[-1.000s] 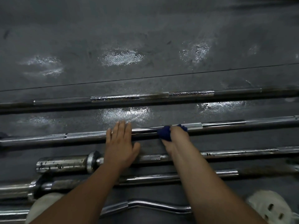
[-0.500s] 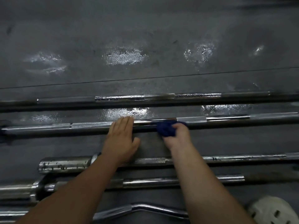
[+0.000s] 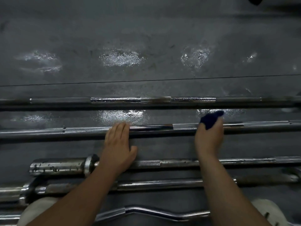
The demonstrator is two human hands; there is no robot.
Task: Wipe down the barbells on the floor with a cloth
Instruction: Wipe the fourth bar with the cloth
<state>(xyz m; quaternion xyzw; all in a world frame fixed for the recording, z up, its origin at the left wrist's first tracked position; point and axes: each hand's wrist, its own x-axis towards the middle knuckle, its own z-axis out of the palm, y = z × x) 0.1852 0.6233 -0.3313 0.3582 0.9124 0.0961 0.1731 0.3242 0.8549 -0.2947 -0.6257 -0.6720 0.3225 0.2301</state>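
Several steel barbells lie side by side on the dark floor. My right hand (image 3: 209,137) grips a dark blue cloth (image 3: 211,119) and presses it on the second barbell from the far side (image 3: 84,130), right of its middle. My left hand (image 3: 118,144) lies flat with straight fingers, its fingertips resting on the same bar. A farther barbell (image 3: 114,100) lies beyond it. Nearer to me lie a barbell with a thick pitted sleeve (image 3: 57,166), another straight bar (image 3: 162,184) and a curved curl bar (image 3: 154,211).
The dark rubber floor (image 3: 146,38) stretches away beyond the bars, with shiny wet-looking patches and a thin seam line. My light shoe (image 3: 268,211) shows at the lower right, a light knee or trouser leg (image 3: 37,209) at the lower left.
My right hand has slid the blue cloth to the right along the bar, away from my left hand. The left hand has stayed in place on the bar.
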